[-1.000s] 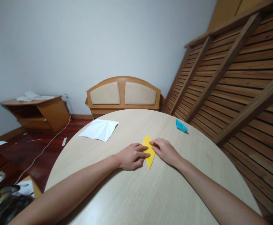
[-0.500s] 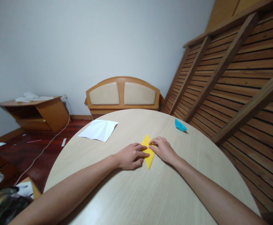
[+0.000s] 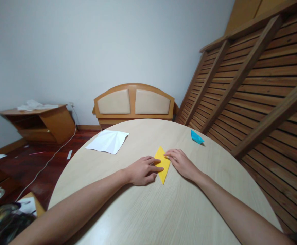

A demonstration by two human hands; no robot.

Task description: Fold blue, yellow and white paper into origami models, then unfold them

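Note:
A yellow folded paper (image 3: 166, 166) in a long diamond shape lies flat on the round table, one point toward me and one away. My left hand (image 3: 143, 170) rests over its left side, fingers stretched out and two fingertips pressing on its surface. At the upper right edge of the paper is my right hand (image 3: 181, 163), with thumb and fingertips drawn together on that edge. Beyond the right hand sits a small blue folded paper (image 3: 196, 137). A creased white sheet (image 3: 109, 142) lies open at the far left of the table.
The pale round table (image 3: 138, 217) has a curved edge. Behind it stands a padded headboard (image 3: 133, 102). Slatted wood panels (image 3: 252, 85) lean at the right. A low cabinet (image 3: 44, 126) and a white cable (image 3: 53, 156) are on the left.
My right hand has shifted slightly up and right, from over the paper's middle to its upper right edge. My left hand stays in place on the paper.

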